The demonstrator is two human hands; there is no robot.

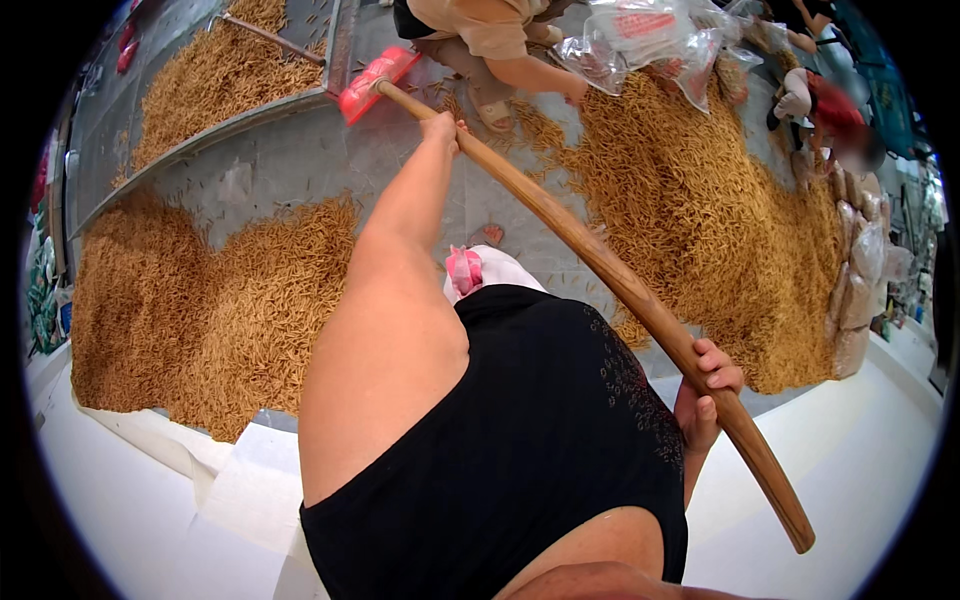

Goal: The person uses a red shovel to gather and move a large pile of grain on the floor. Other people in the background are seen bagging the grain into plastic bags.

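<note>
A long wooden handle [610,270] runs slantwise across my front, from the upper left to the lower right. At its far end sits a wide red head [378,84], like that of a rake or scraper; its working edge cannot be made out. My left hand [443,130], on a stretched arm, is closed round the shaft just below the head. Nearer my body, my right hand [712,385] wraps the shaft a little above its butt end. The red head lies over the grey floor sheet [300,150], beside the corner of a raised-edge bed.
Small brown stick-shaped pieces form a large heap [690,220] on the right and another heap [250,300] on the left. A co-worker [490,45] bends ahead, near clear plastic bags [640,40]. Filled bags [855,260] stack at right. A metal-edged bed [220,120] holds more pieces.
</note>
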